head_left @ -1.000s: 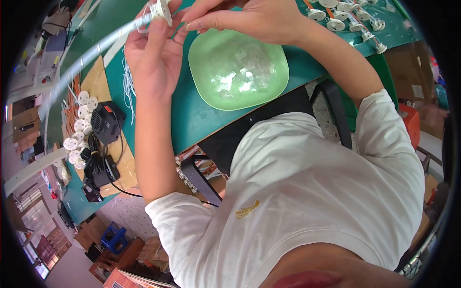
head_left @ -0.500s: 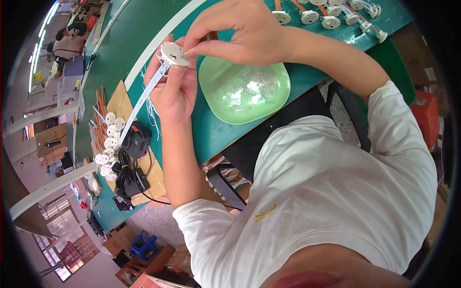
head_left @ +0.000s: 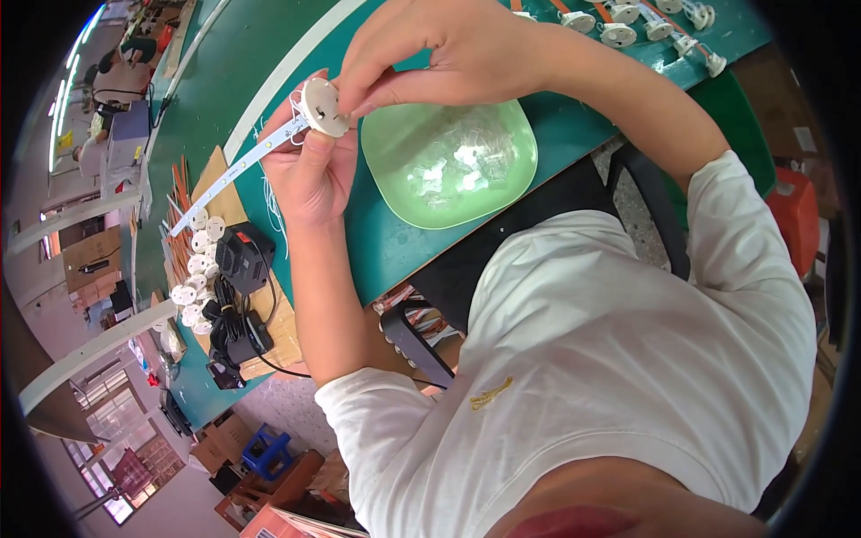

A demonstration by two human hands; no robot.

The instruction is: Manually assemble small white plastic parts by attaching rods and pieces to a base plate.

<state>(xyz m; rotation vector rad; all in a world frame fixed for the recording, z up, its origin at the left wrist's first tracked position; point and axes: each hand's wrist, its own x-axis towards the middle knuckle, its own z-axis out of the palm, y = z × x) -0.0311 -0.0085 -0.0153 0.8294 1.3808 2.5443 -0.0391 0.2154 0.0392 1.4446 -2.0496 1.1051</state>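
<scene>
My left hand point(head_left: 309, 184) is clamped on a white round cap point(head_left: 324, 107), which I hold tilted between thumb and fingers, above the green table point(head_left: 360, 255) and beyond the left side of the bowl. From this cap a pale flat strip with small lights point(head_left: 235, 170) goes out to my left, and its far end appears over the group of other white caps point(head_left: 202, 260). My right hand point(head_left: 448, 58) is together with the left one at the edge of the cap, its thumb and forefinger bent close to each other; whether they pinch some little piece, I cannot tell. This hand and its forearm hide part of the table behind them, and the hand also covers the upper rim of the light green bowl point(head_left: 387, 166), where clear small pieces point(head_left: 471, 161) lie. Thin white wires point(head_left: 273, 215) lie beside my left wrist. Further left, a black box-like device point(head_left: 244, 258) and bundled black cables point(head_left: 229, 327) occupy the cardboard point(head_left: 282, 323), near those caps. At upper right, more capped strips point(head_left: 619, 34) lie on the table, partly behind my right forearm.
</scene>
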